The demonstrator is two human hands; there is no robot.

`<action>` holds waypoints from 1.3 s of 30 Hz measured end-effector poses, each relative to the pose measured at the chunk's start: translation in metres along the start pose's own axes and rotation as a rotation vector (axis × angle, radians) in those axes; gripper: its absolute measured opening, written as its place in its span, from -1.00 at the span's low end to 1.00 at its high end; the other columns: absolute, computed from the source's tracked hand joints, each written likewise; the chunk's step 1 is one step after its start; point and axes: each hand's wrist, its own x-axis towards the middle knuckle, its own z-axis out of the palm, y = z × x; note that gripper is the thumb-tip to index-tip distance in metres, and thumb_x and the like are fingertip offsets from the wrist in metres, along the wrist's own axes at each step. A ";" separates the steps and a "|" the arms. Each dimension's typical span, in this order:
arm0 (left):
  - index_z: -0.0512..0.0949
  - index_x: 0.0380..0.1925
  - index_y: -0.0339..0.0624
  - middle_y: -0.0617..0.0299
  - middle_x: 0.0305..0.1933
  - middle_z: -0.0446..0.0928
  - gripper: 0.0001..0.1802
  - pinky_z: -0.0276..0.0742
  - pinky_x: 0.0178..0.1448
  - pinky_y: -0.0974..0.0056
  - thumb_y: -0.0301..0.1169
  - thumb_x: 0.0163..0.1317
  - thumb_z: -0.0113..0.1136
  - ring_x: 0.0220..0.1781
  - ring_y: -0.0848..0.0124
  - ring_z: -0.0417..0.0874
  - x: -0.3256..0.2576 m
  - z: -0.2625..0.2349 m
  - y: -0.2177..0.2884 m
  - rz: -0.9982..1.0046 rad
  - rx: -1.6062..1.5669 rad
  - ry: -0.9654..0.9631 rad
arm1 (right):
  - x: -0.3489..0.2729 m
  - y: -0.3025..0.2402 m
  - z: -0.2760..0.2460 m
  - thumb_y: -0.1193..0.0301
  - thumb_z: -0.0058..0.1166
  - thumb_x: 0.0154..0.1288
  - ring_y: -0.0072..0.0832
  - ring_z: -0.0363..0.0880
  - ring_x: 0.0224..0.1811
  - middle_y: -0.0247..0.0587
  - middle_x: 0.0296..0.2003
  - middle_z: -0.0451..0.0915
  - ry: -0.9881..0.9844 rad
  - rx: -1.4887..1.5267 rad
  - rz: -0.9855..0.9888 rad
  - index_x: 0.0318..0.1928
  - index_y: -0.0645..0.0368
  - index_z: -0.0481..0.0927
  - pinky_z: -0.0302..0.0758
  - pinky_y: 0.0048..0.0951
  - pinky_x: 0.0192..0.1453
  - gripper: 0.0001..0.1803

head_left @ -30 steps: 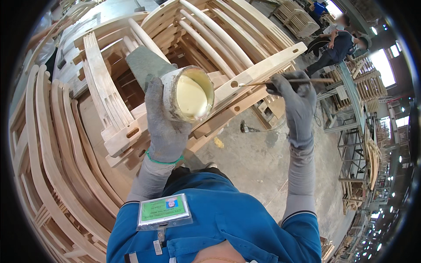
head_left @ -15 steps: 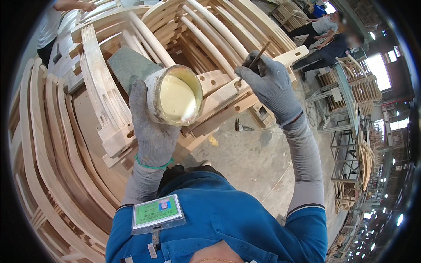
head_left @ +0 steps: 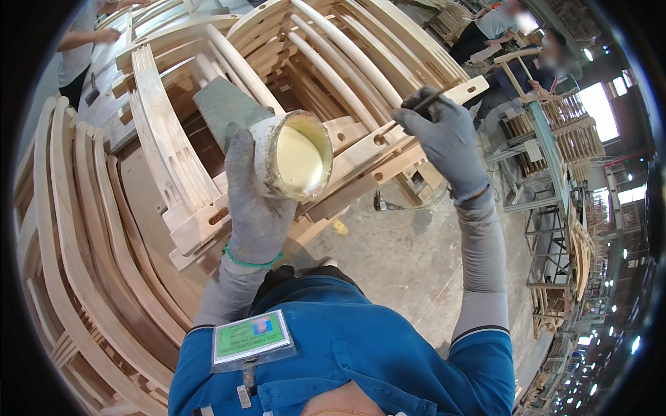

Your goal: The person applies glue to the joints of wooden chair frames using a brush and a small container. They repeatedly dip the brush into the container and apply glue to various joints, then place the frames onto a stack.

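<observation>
My left hand (head_left: pixel 255 218), in a grey knit glove, is wrapped round a stained pot (head_left: pixel 266 156) of creamy pale-yellow liquid (head_left: pixel 297 161). The pot tilts, its mouth facing me. Pinched in my gloved right hand (head_left: pixel 449 145) is a thin brown stick (head_left: pixel 428 101), its far end hidden by my fingers. This hand is just above the end of a pale wooden rail (head_left: pixel 468 90) with oval slots. Behind the pot lies a flat grey-green board (head_left: pixel 225 109), resting against stacked wooden frames with round spindles (head_left: pixel 243 66).
Curved wooden parts (head_left: pixel 76 243) stand stacked at my left. A corded tool (head_left: pixel 380 201) lies on the concrete floor (head_left: pixel 409 243). Metal racks (head_left: pixel 548 187) with wooden pieces stand at right. Co-workers are at the upper left and upper right, one holding a wooden frame (head_left: pixel 517 66).
My right hand has moved right and slightly down with the stick. My left hand and the pot have shifted a little right. At upper right, a wooden frame has come up before a co-worker.
</observation>
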 end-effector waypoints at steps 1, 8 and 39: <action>0.27 0.17 -0.18 0.07 0.15 0.39 -0.50 0.43 0.23 0.10 -0.08 0.41 -0.28 0.21 0.26 0.42 0.002 0.001 0.000 -0.030 -0.032 0.008 | -0.005 -0.002 -0.005 0.38 0.12 0.15 -0.57 0.50 -0.47 -0.23 -0.53 0.57 0.027 0.074 0.012 -0.31 0.31 0.57 0.44 -0.55 -0.30 -0.79; 0.33 0.13 -0.20 0.08 0.11 0.43 -0.46 0.43 0.23 0.13 -0.01 0.39 -0.26 0.16 0.24 0.46 0.005 0.014 0.005 -0.195 -0.017 0.079 | -0.051 -0.054 -0.020 0.58 0.23 0.06 -0.47 0.63 -0.25 -0.12 -0.30 0.63 0.068 0.618 0.024 -0.26 0.31 0.56 0.60 -0.53 -0.08 -0.80; 0.33 0.12 -0.16 0.11 0.05 0.45 -0.40 0.53 0.08 0.03 0.08 0.35 -0.28 0.06 0.22 0.51 0.062 0.007 -0.011 0.161 -0.110 0.542 | 0.349 -0.013 0.092 0.31 0.25 0.12 -0.57 0.59 -0.54 -0.25 -0.52 0.58 -0.250 0.626 -0.379 -0.36 0.30 0.52 0.61 -0.56 -0.41 -0.71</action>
